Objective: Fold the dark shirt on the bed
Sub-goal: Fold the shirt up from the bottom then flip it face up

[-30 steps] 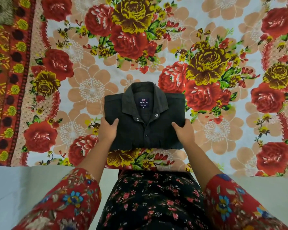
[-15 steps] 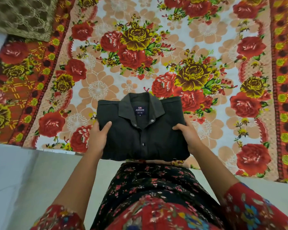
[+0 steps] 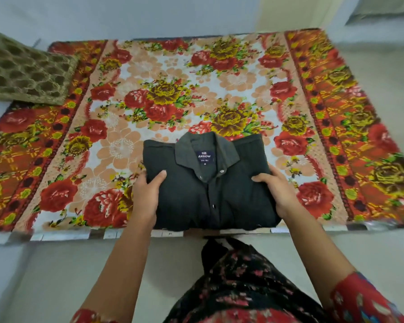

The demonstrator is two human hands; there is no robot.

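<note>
Dark shirt [image 3: 210,192] is folded into a compact rectangle, front up, collar [image 3: 184,149] at the far end, buttoned placket running down the middle. The neck label [image 3: 204,156] reads "ARROW". It sits at the near edge of the bed [image 3: 63,236], roughly centred left to right, with its near edge reaching the bed's front edge. Can't tell whether it rests on the sheet or is lifted just off it.

Left hand [image 3: 147,197] grasps the shirt's left side: thumb [image 3: 160,177] lies on top of the fabric, the other fingers are tucked under and hidden. Right hand [image 3: 278,190] grasps the right side the same way, thumb [image 3: 260,177] on top pointing inward, fingers underneath. The two hands are about level, around mid-height of the fold.

The floral sheet [image 3: 149,73] covers the bed: pale centre with red and yellow roses, red-orange patterned borders on the left and right. An olive patterned cushion [image 3: 28,75] lies at the far left corner, overlapping the sheet's border, well apart from the shirt.

Pale floor [image 3: 56,276] lies in front of the bed. The person's red floral sleeve [image 3: 364,299] and dark floral garment [image 3: 243,287] show at the bottom. Frame edges are motion-blurred.
</note>
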